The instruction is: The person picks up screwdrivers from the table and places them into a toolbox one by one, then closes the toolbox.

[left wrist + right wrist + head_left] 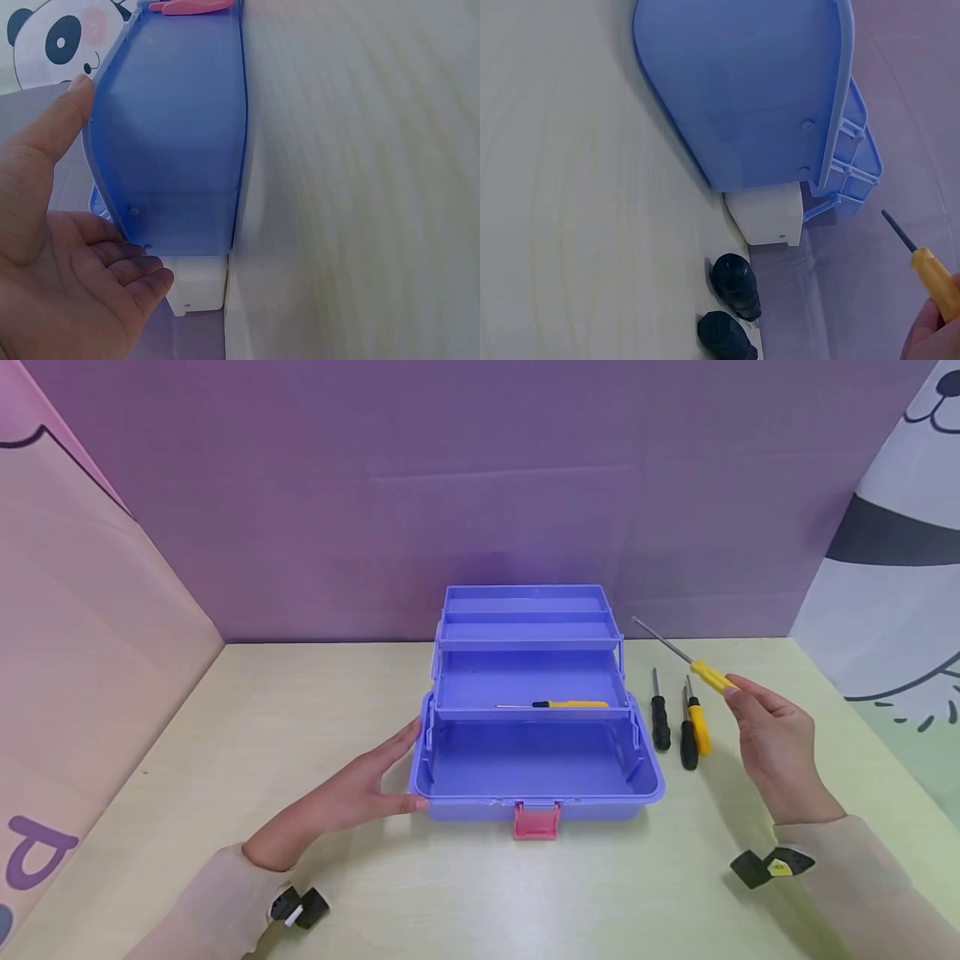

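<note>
A blue-violet toolbox [537, 810] stands unfolded, its tiers stepped up toward the back. My left hand [360, 792] rests against its left side, thumb near the front corner, fingers farther back; the left wrist view shows this hand [67, 225] spread along the box wall. Raised to the right of the box, my right hand [776, 743] grips a screwdriver by its yellow handle [712, 677], the metal shaft pointing up and left. Only part of that hand [937, 337] shows in the right wrist view. A yellow-and-black screwdriver [573, 703] lies in the lower tray.
Right of the box lie a black screwdriver [660, 722], another black screwdriver [688, 745] and a yellow-handled screwdriver [699, 727]. A pink latch [536, 821] hangs at the box front. A purple backdrop [337, 527] rises behind the table [300, 710].
</note>
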Available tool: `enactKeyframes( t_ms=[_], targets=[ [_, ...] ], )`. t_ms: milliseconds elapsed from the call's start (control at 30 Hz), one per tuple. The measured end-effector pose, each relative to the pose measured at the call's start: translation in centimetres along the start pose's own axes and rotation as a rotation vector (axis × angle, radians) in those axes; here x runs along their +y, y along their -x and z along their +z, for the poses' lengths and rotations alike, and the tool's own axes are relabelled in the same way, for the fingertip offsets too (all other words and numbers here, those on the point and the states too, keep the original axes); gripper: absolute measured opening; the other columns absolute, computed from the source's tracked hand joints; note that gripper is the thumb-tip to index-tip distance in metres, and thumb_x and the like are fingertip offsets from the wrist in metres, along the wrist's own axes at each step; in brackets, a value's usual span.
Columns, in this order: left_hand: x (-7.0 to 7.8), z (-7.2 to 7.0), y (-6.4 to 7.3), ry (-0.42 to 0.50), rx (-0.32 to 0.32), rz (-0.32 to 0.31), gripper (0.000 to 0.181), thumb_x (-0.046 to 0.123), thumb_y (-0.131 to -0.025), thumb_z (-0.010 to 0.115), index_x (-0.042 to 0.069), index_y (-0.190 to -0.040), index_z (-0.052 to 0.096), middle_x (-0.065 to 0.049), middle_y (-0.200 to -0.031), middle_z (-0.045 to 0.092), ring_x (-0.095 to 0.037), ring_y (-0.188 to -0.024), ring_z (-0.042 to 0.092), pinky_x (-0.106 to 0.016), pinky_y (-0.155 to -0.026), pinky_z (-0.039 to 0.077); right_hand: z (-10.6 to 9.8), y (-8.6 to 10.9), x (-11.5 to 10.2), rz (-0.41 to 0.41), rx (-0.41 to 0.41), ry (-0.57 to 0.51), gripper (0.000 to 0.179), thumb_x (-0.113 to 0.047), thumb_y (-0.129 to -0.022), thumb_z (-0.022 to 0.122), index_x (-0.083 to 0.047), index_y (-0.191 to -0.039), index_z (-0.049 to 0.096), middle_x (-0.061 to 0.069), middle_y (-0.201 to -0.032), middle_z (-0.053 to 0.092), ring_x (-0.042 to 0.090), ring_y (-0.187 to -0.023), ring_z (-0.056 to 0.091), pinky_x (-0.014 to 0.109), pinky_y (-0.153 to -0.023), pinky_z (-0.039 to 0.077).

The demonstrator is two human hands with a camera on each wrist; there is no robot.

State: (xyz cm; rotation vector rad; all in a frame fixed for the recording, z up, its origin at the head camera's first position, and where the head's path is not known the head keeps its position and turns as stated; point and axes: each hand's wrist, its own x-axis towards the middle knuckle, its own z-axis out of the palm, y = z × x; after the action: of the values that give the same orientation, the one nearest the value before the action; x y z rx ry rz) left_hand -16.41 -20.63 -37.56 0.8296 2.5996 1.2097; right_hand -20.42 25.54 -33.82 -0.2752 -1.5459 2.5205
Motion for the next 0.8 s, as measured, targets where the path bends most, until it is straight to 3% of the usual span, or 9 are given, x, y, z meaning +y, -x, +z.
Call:
enactKeyframes(
  t_ms=[267,533,800],
  targets=[
    [-0.12,0.01,-0.01,-0.003,0.002,-0.002,0.094,0.03,-0.084,0.071,0.007,-0.151,0.011,-0.016,-0.157,0.011,-0.04,-0.141,0.013,-0.058,-0.108,0.023,0.14,0.07,0.21,0.005,-0.016,-0.046,0.018,-0.002,-0.083,0.07,-0.004,-0.1,0.073,-0.002,-0.117,0.048,0.007,-0.101,0.053,0.012,-0.083,0.049],
    [-0.13,0.03,0.02,-0.006,0.006,0.005,0.093,0.03,-0.084,0.071,0.007,-0.151,0.011,-0.015,-0.157,0.011,-0.039,-0.142,0.012,-0.058,-0.109,0.022,0.43,0.32,0.53,-0.009,-0.099,-0.063,0.015,0.001,-0.086,0.065,-0.004,-0.097,0.074,0.0,-0.117,0.048,0.007,-0.097,0.057,0.014,-0.084,0.049],
    [-0.19,0.14,0.01,0.006,0.006,0.015,0.093,0.029,-0.084,0.072,0.009,-0.152,0.011,-0.014,-0.157,0.011,-0.038,-0.142,0.012,-0.058,-0.109,0.023,0.46,0.43,0.76,0.01,-0.134,-0.001,0.016,-0.003,-0.086,0.067,-0.006,-0.1,0.074,-0.001,-0.116,0.053,0.005,-0.097,0.06,0.013,-0.084,0.048]
  ],
)
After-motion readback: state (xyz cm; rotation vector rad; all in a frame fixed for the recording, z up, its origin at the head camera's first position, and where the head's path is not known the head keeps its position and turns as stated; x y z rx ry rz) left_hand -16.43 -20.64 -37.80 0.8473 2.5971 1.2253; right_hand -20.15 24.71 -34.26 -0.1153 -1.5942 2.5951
